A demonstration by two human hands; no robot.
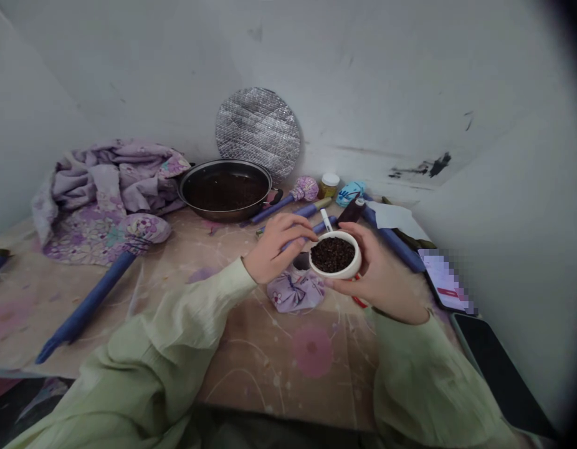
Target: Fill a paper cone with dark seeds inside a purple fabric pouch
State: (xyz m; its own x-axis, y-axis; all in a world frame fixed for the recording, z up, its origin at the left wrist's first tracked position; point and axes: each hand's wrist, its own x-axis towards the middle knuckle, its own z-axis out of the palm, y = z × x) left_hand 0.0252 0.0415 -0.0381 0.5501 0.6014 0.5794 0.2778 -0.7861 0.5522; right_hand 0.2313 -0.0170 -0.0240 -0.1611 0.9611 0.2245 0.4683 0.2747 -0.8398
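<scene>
My right hand [375,271] wraps round a small white bowl [351,267] and holds it above the table. Dark brown grains [333,254] fill it almost to the rim. On the bowl's left side is my left hand [281,246], its fingers reaching out to the rim, slightly bent and apart; I make out nothing in them. Below that hand a small purple flowered cloth pouch [295,294] sits on the table, its dark opening partly covered by the fingers. Behind the bowl are a white marker-like stick [326,220] and a dark spool of thread [352,211].
A black pan [225,193] stands at the back before a round silver quilted mat [258,134]. Flowered cloth [115,193] lies heaped left, near a blue stick with a cloth head [95,302]. A white-lidded jar [329,185] stands behind; two phones [450,280] lie right.
</scene>
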